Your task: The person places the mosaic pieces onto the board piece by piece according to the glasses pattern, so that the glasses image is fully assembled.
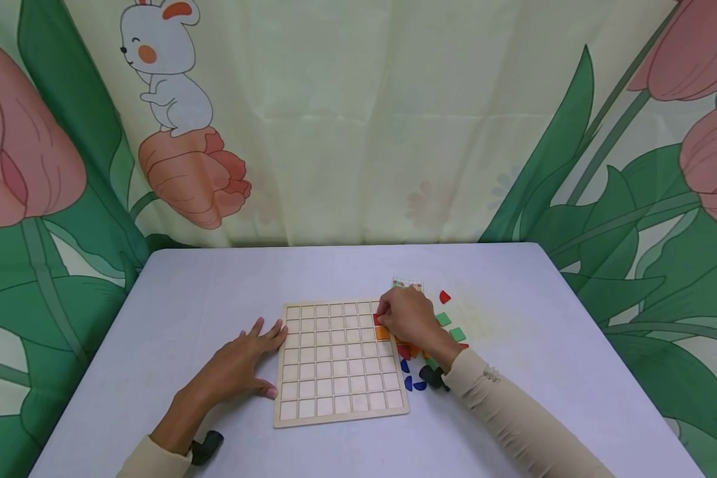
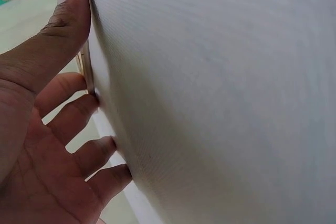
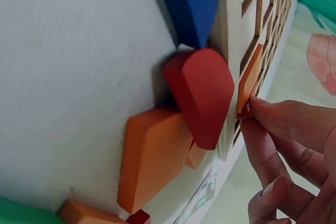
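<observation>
A wooden grid board (image 1: 340,362) lies on the white table, its square cells mostly bare. At its upper right, the right hand (image 1: 409,317) pinches a small red piece (image 1: 377,320) just beyond an orange piece (image 1: 382,333) on the grid. In the right wrist view, thumb and index finger of the right hand (image 3: 289,150) meet at the red piece beside the orange piece (image 3: 250,80). The left hand (image 1: 239,368) rests with spread fingers against the board's left edge; in the left wrist view the left hand (image 2: 58,129) has its fingertips on the tabletop.
Right of the board lie loose pieces: a red one (image 1: 445,297), green ones (image 1: 457,334) and blue ones (image 1: 419,386). A printed card (image 1: 407,283) lies behind the right hand. A patterned curtain (image 1: 358,133) hangs behind the table (image 1: 514,292).
</observation>
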A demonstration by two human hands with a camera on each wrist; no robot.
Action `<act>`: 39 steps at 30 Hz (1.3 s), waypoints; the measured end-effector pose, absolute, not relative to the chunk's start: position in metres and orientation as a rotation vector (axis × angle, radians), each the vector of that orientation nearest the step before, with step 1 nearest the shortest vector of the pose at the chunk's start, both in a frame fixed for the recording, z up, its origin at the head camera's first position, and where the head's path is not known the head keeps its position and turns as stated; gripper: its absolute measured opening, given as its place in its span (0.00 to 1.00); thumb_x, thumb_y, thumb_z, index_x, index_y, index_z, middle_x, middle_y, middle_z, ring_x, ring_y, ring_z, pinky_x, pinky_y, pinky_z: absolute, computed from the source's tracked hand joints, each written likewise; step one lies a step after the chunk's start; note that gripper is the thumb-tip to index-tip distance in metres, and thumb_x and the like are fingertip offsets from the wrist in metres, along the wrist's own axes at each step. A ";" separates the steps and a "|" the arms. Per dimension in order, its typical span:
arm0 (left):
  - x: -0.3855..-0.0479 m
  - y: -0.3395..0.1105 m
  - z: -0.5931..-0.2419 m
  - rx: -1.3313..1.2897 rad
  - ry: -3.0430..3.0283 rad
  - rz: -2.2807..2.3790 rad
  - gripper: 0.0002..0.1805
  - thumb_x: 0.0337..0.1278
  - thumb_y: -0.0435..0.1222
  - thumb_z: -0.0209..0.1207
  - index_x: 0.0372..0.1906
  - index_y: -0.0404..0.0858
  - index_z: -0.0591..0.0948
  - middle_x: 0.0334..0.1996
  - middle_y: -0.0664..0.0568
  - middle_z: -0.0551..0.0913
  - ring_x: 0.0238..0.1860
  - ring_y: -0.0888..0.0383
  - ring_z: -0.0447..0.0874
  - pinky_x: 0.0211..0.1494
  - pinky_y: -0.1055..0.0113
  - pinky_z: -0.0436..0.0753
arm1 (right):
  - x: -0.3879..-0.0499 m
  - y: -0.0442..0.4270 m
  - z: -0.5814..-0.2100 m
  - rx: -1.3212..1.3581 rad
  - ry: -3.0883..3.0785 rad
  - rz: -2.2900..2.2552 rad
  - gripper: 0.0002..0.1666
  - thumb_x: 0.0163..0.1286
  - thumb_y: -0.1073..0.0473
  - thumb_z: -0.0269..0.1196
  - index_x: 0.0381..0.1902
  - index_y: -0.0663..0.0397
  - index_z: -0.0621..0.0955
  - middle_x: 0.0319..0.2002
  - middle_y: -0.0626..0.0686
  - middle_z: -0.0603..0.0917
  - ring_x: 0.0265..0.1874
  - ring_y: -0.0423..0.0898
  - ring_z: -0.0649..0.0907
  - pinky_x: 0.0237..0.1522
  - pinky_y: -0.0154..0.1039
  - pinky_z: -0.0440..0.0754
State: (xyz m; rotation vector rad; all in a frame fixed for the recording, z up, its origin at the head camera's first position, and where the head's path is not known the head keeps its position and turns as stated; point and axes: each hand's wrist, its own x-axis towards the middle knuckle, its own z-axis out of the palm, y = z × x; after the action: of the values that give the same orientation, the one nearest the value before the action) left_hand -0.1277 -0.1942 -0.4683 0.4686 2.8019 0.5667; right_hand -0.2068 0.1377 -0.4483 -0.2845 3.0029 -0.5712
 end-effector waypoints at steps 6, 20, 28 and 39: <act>-0.127 -0.191 -0.470 0.444 2.790 0.568 0.66 0.28 0.49 0.86 0.82 0.46 0.67 0.83 0.44 0.62 0.78 0.18 0.58 0.70 0.24 0.71 | -0.198 0.147 -0.449 -0.193 3.003 -0.635 0.04 0.64 0.54 0.78 0.34 0.45 0.92 0.27 0.43 0.86 0.31 0.42 0.81 0.29 0.36 0.78; -0.127 -0.194 -0.470 0.480 2.803 0.583 0.66 0.28 0.48 0.87 0.82 0.44 0.68 0.83 0.45 0.63 0.83 0.27 0.55 0.72 0.24 0.69 | -0.183 0.183 -0.441 -0.085 2.889 -0.754 0.10 0.62 0.54 0.80 0.39 0.47 0.92 0.29 0.46 0.84 0.31 0.46 0.80 0.28 0.38 0.77; -0.127 -0.194 -0.469 0.462 2.805 0.574 0.66 0.27 0.49 0.87 0.82 0.45 0.67 0.83 0.45 0.63 0.81 0.25 0.56 0.71 0.24 0.70 | -0.176 0.184 -0.448 -0.096 2.834 -0.731 0.12 0.59 0.55 0.82 0.39 0.47 0.91 0.27 0.46 0.85 0.25 0.44 0.81 0.24 0.37 0.78; -0.127 -0.195 -0.469 0.468 2.810 0.575 0.66 0.27 0.49 0.87 0.82 0.45 0.68 0.83 0.45 0.63 0.82 0.26 0.55 0.71 0.24 0.69 | -0.175 0.178 -0.454 -0.140 2.890 -0.678 0.15 0.58 0.56 0.83 0.34 0.43 0.84 0.28 0.46 0.81 0.27 0.44 0.79 0.26 0.37 0.74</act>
State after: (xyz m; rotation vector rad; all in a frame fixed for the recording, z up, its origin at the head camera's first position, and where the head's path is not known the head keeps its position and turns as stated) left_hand -0.1271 -0.1946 -0.4689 0.4676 2.8098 0.5746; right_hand -0.1753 0.1778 -0.4539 -0.1395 2.8905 -0.6782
